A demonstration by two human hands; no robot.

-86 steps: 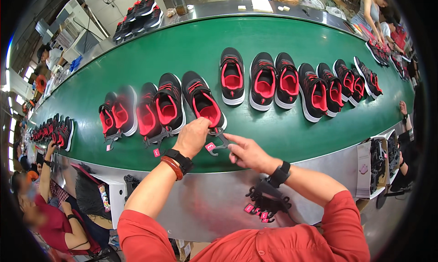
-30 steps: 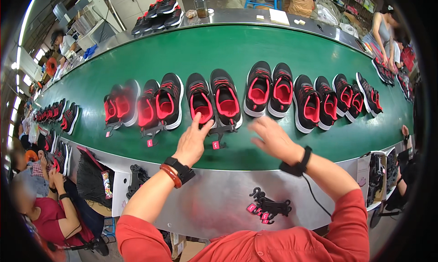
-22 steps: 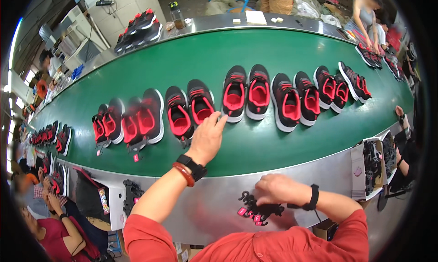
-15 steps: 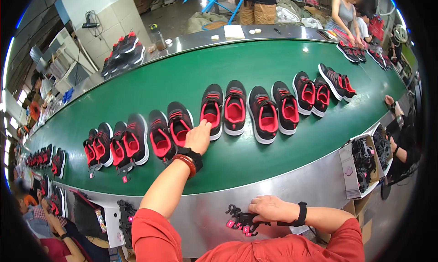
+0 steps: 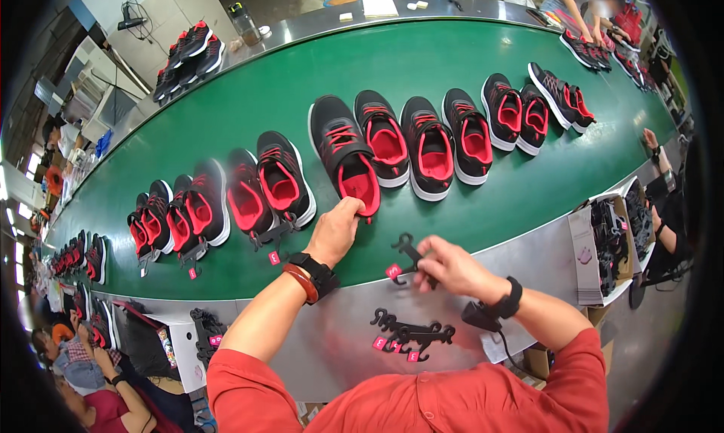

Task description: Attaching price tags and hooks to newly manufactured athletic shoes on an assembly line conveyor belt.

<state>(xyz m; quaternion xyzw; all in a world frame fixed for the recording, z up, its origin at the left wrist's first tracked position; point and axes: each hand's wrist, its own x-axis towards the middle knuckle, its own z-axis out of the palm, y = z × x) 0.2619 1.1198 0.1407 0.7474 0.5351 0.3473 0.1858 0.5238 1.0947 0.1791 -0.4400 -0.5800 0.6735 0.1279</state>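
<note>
My left hand (image 5: 334, 232) pinches the heel of a black sneaker (image 5: 343, 145) with red lining and laces. That sneaker is tilted on the green belt, its toe pointing away from me and its side against its mate (image 5: 382, 135). My right hand (image 5: 452, 267) is closed on a black plastic shoe hanger (image 5: 408, 246) with a pink tag (image 5: 393, 271), held above the belt's near edge. Below it, several more tagged hangers (image 5: 411, 330) lie in a small pile on the steel ledge (image 5: 302, 350).
More sneaker pairs stand along the green belt (image 5: 407, 60) on both sides; some at left (image 5: 200, 211) carry hangers. Boxes of hangers sit at right (image 5: 587, 263) and lower left (image 5: 185, 350). Sneakers (image 5: 188, 56) are stacked on the far ledge. Other people work at both ends.
My right hand has lifted one hanger off the pile and brought it forward to the belt. My left hand has drawn the sneaker nearer and turned it.
</note>
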